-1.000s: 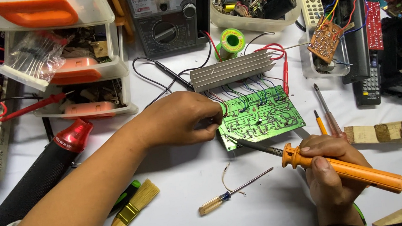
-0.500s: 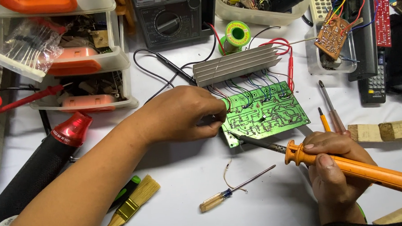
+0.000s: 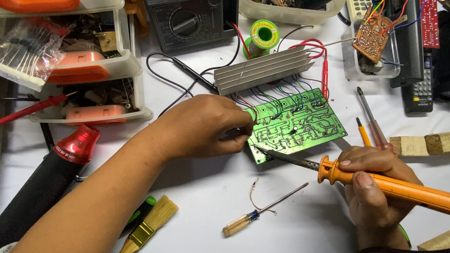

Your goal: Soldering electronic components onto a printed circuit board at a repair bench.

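Note:
A green circuit board [image 3: 300, 127] lies solder side up on the white table, wired to a ribbed aluminium heat sink [image 3: 263, 69] behind it. My left hand [image 3: 204, 125] reaches in from the left and pinches the board's left edge. My right hand [image 3: 369, 183] grips an orange-handled soldering iron [image 3: 390, 184], its dark tip resting on the board's near left corner. A small screwdriver with an amber handle [image 3: 264, 211] and a short bent wire [image 3: 254, 192] lie in front of the board.
A black and red heat gun [image 3: 41, 179] and a paintbrush [image 3: 143, 230] lie at left. Plastic parts drawers [image 3: 75, 68] and a multimeter [image 3: 189, 16] stand behind. Solder spool [image 3: 263, 34], screwdrivers [image 3: 370, 117], wood block [image 3: 434, 144], a remote and other boards crowd the right.
The view has shifted slightly. Both hands stay on the board and iron; the iron tip has moved a little along the board's near left edge.

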